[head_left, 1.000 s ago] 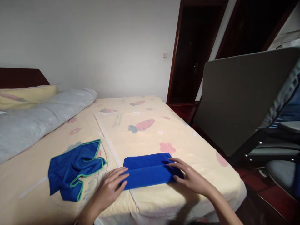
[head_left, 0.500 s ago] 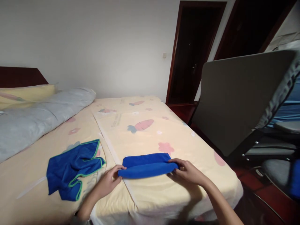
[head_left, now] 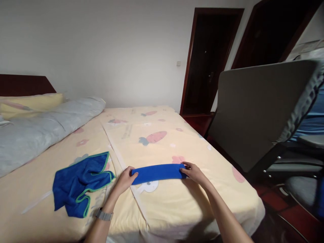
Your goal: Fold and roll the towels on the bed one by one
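A blue cloth folded into a narrow strip [head_left: 158, 173] lies across the bed near its front. My left hand [head_left: 126, 180] pinches the strip's left end, thumb on top. At the right end, my right hand [head_left: 193, 172] grips the cloth between thumb and fingers. A second blue cloth with green edging [head_left: 82, 185] lies crumpled on the bed, left of my left hand and apart from it.
The bed [head_left: 152, 152] has a yellow patterned sheet. A grey rolled quilt [head_left: 50, 126] and a yellow pillow [head_left: 37, 103] lie at the left. Beyond the bed's right edge stands a large tilted grey panel [head_left: 255, 111]. A dark door [head_left: 211, 64] is behind.
The held cloth's near edge has been folded away from me, so it now forms a narrower, flat strip. Both hands have moved slightly away from me with it.
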`<state>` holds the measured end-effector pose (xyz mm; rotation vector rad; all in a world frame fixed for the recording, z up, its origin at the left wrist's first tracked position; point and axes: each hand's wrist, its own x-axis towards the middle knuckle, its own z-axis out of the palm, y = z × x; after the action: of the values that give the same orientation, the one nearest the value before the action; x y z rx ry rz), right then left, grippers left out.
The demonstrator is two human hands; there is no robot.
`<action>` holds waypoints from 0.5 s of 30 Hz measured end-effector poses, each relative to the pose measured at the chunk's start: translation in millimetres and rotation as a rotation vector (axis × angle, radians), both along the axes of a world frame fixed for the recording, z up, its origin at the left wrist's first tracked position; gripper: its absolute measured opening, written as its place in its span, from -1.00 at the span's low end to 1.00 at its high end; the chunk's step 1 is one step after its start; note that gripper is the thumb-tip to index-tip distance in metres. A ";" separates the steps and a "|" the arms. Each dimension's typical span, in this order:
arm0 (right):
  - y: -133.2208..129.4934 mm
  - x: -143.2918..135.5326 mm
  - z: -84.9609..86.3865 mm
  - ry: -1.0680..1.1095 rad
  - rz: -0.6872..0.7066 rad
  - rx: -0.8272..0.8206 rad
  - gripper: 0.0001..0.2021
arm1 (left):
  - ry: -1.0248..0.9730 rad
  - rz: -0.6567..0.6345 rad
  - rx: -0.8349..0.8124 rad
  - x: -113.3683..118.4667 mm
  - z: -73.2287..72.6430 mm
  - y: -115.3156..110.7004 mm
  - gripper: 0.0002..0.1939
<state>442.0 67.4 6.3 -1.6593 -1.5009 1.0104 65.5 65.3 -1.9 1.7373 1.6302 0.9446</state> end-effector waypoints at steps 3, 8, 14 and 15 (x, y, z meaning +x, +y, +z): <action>-3.8 1.4 2.3 0.049 0.092 -0.047 -0.73 | -0.045 -0.042 -0.009 -2.0 4.4 -3.6 -0.76; -6.2 -0.5 4.3 0.086 0.126 -0.032 -0.78 | -0.155 -0.134 -0.062 -2.5 12.0 -5.7 -0.64; -27.6 7.5 28.3 0.135 0.285 0.253 -0.79 | -0.165 -0.313 -0.119 -11.6 34.7 -24.9 -0.54; -34.2 10.2 33.5 0.121 0.312 0.290 -0.78 | -0.114 -0.342 -0.080 -14.0 38.5 -31.0 -0.61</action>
<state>452.2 33.3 39.8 -1.1669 -1.7639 0.9776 51.5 34.3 36.6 1.7979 1.2300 0.7874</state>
